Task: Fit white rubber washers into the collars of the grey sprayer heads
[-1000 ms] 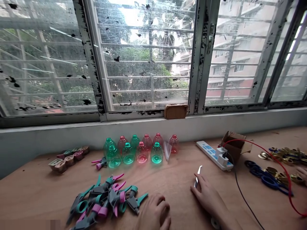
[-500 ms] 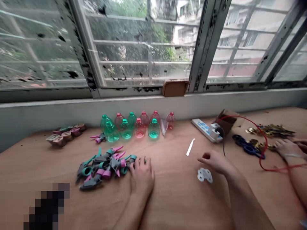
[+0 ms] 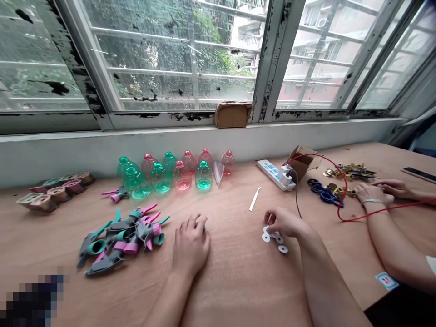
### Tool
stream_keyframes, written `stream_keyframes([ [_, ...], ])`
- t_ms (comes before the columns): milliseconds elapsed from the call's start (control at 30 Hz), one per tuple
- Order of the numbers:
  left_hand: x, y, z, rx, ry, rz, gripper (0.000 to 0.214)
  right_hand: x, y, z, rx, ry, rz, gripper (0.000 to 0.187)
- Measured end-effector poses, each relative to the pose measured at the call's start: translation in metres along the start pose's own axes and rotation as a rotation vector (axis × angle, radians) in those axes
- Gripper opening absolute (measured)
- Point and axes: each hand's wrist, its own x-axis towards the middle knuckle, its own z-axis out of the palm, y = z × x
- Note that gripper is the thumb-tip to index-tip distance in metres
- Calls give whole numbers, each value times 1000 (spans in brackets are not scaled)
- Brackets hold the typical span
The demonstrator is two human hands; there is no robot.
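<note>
My left hand curls palm-down over a spray head; only teal bits of it show between and beside the fingers. Left of it lies a pile of grey, teal and pink spray heads. My right hand reaches down to several flat white washers with small centre holes. Its thumb and fingers are pinched together at a washer on the near edge of the group, the tips partly hidden. Beyond, between the hands, lies a white pair of tweezers or similar slim tool.
Green and pink clear bottles stand by the wall. Left are moulded blocks; right, a power strip, red cable, cardboard box, blue scissors-like handles, brass parts and another person's hands.
My left hand has moved right, away from the pile, with the spray head. My right hand has come down onto the washers, which are now more spread out. The view has turned right.
</note>
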Motion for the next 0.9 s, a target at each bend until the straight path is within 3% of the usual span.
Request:
stream_keyframes([
  [200,1,-8,5,-54,-102,-58,41,-11,-2,-10,43,126,-59,14],
  [367,2,-9,7,-269,9,-64,39,-13,3,-10,-22,-8,-55,19],
  [467,1,-10,7,-411,61,-110,35,-8,4,-5,24,-17,-11,25],
  [700,2,-11,5,-555,37,-189,29,0,11,-2,137,-18,49,14],
  [900,0,-10,6,-720,16,-236,27,0,14,-2,241,-45,16,17],
])
